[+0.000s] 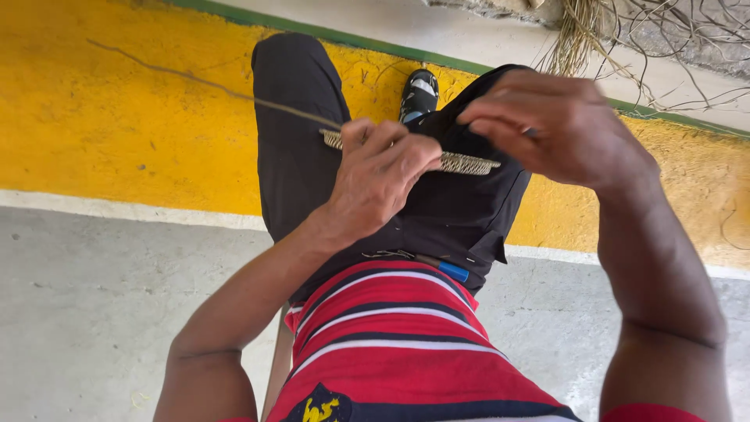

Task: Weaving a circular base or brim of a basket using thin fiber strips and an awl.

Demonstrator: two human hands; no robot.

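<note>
Our left hand (375, 176) clenches the woven strip (461, 162) — the right hand (558, 125) pinches a strand; we'd best keep tension even.

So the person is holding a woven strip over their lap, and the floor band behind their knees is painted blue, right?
Not quite. The head view shows the band painted yellow, not blue. The rest holds: the left hand grips the woven strip over the lap, with the right hand at its end.

I see a rough woven fibre strip (461, 162) above matt black cloth shorts (437, 211); below them, a smooth striped knit shirt (398, 344).
</note>
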